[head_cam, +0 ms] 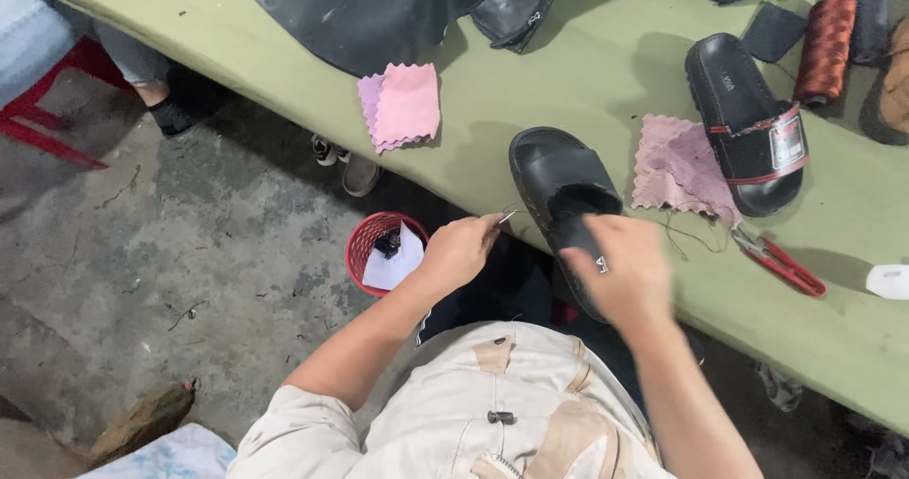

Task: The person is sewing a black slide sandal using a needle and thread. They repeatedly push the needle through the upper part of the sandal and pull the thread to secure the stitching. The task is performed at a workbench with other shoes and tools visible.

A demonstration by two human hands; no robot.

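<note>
A black slide sandal (559,181) lies at the near edge of the green table (587,72). My left hand (461,250) pinches a thin metal needle (508,217) beside the sandal's sole, with thread trailing from it. My right hand (627,266), wearing a ring, rests on the sandal's near end and holds it down; the hand is blurred. A second black slide sandal (748,124) with a red-trimmed strap lies farther right on the table.
Two pink cloth pieces (402,105) (674,168), red-handled snips (781,263), a reddish thread spool (826,48) and black leather pieces (379,15) lie on the table. A red basket (371,238) stands on the concrete floor. Another person's foot (175,110) shows at upper left.
</note>
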